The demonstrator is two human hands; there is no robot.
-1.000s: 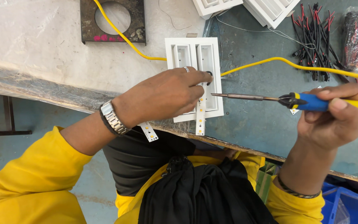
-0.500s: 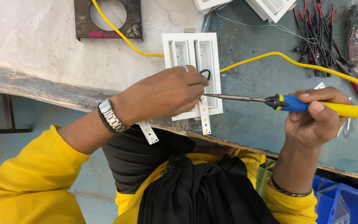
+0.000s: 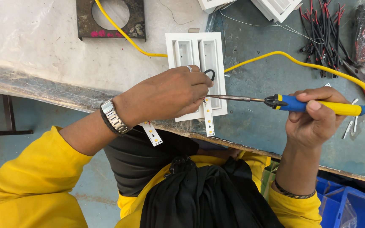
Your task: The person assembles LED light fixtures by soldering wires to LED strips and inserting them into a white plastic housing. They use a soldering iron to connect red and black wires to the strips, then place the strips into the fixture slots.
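Advanced leftward since the earlier frame: soldering iron (image 3: 317,105), gripped by right hand (image 3: 313,122), horizontal, tip beside left hand (image 3: 170,95) pinching strip (image 3: 208,118) on fixture (image 3: 197,71).

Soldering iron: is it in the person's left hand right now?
No, the right hand grips the soldering iron, its tip pointing at the white fixture, which the left hand steadies.

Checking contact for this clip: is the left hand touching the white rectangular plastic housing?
Touching. The head view shows the left hand resting on the white rectangular plastic housing, fingers overlapping its lower half.
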